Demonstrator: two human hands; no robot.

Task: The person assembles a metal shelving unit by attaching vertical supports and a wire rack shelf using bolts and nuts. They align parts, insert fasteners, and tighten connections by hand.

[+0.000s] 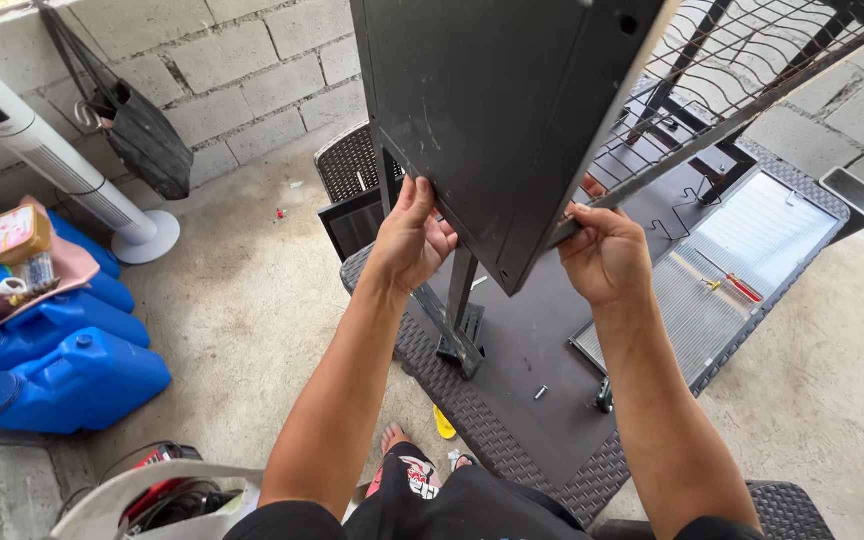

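Black sheet metal fills the top of the view: a flat dark panel (pixel 497 110) held up at chest height, tilted, its lower corner pointing down between the person's two hands. The left hand (pixel 412 240) is closed on the panel's left edge, fingers wrapped over the rim. The right hand (pixel 604 255) is clamped on the right edge, where a black wire rack (pixel 742 75) and its frame bar meet the panel. The assembly looks partly built: the panel and rack seem joined already, while other parts lie loose.

Below both hands sits a low woven wicker table (pixel 512 450) with a dark top. Just under the left hand a black metal leg bracket (pixel 457 320) stands on it. Below and to the right of the right hand lies a grey ribbed tray (pixel 712 290), with a red-handled screwdriver (pixel 737 285) resting on it. Under the right forearm a single loose bolt (pixel 540 393) lies on the table, so I judge fastening is unfinished.

Well off to the left of the left hand are blue water jugs (pixel 62 380) and a white tower fan (pixel 52 150) on the concrete floor.
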